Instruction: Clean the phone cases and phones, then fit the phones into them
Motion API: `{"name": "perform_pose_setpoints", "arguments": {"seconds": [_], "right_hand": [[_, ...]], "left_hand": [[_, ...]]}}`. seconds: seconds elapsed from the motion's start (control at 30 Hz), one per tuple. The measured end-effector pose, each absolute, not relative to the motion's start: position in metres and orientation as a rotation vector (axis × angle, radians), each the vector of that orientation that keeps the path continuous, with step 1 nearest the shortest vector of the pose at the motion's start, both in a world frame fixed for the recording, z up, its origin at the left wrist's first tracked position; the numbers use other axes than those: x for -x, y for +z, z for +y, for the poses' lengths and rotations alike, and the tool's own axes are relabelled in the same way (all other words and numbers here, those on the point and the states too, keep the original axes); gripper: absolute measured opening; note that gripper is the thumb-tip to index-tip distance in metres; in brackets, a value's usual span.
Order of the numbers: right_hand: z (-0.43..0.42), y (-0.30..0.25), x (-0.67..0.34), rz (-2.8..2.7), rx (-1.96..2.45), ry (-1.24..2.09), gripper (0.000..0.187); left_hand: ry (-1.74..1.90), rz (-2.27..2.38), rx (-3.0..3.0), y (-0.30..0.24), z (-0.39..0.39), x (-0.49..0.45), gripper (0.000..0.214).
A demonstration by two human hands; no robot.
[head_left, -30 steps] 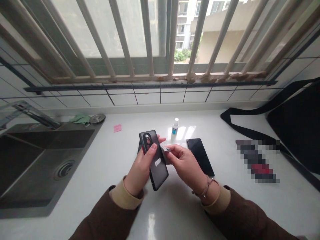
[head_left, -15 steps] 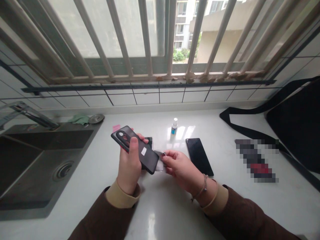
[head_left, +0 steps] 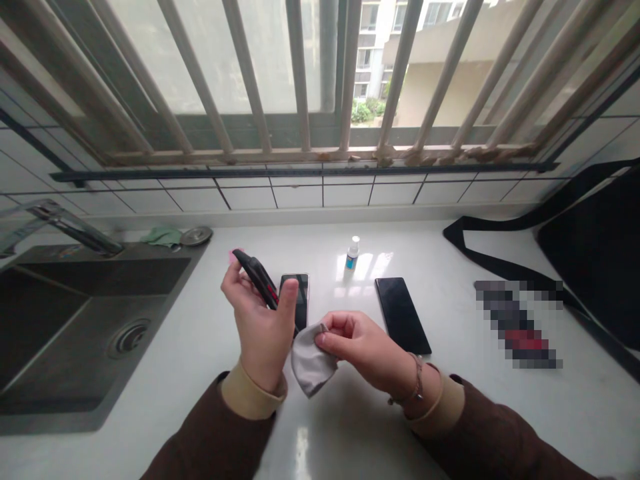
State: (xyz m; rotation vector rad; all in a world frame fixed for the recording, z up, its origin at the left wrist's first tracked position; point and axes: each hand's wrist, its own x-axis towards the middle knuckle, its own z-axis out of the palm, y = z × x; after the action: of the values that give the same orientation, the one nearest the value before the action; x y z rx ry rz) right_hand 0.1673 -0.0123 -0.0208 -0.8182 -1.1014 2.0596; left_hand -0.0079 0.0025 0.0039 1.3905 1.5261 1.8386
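Along the white worktop (head_left: 500, 413), starting at the far left, we have a dark steel sink (head_left: 85, 333) with a round drain (head_left: 130, 338) and an arched tap (head_left: 65, 223) above it. Beyond the sink's far corner sit one crumpled green cloth (head_left: 163, 236) and one round metal strainer (head_left: 196, 235). Just past them, a pink sticky note (head_left: 235, 255) shows only in part, behind what we are holding.

Our left hand (head_left: 260, 327) is curled, its fingers and thumb pinching one black phone case (head_left: 257, 280) with red on its edge. We hold the case on edge, so no writing on it can be read. Just beyond the thumb, one phone (head_left: 295, 300) lies flat on the worktop, dark screen up, partly hidden by that thumb. Our right hand (head_left: 360, 340) pinches the top of a soft grey cloth (head_left: 311, 360) between thumb and fingers, and the cloth hangs between our two hands. A thin bracelet (head_left: 415, 380) circles the right wrist.

Farther back stands one small bottle (head_left: 353, 253) with a white cap and a blue label, its print too small to read. To its right lies a second black phone (head_left: 403, 315), face up. Then comes a pixelated object (head_left: 517, 323) we cannot make out, and at the far right a black bag (head_left: 590, 267) with its strap (head_left: 500, 265) lying across the worktop.
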Motion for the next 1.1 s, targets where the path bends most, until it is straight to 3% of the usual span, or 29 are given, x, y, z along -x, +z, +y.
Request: {"name": "perform_pose_setpoints", "arguments": {"seconds": [0.13, 0.27, 0.53, 0.83, 1.1], "right_hand": [[-0.013, -0.013, -0.176, -1.359, 0.674, 1.802, 0.029], [-0.010, -0.011, -0.178, -1.511, 0.702, 1.405, 0.016], [0.008, -0.024, -0.187, -1.504, 1.207, 1.073, 0.021], [0.019, -0.029, -0.196, -1.665, 1.424, 0.900, 0.019], [0.028, -0.035, -0.201, -1.843, 1.618, 0.699, 0.020]], "left_hand": [[1.605, 1.558, -1.075, -0.004, 0.011, 0.014, 0.079], [1.410, 1.488, -1.141, -0.014, 0.011, 0.012, 0.082], [1.125, 1.314, -1.236, -0.025, 0.010, -0.001, 0.055], [1.097, 1.298, -1.557, -0.038, 0.010, 0.003, 0.082], [0.823, 1.360, -2.214, -0.030, 0.001, 0.001, 0.097]]}}
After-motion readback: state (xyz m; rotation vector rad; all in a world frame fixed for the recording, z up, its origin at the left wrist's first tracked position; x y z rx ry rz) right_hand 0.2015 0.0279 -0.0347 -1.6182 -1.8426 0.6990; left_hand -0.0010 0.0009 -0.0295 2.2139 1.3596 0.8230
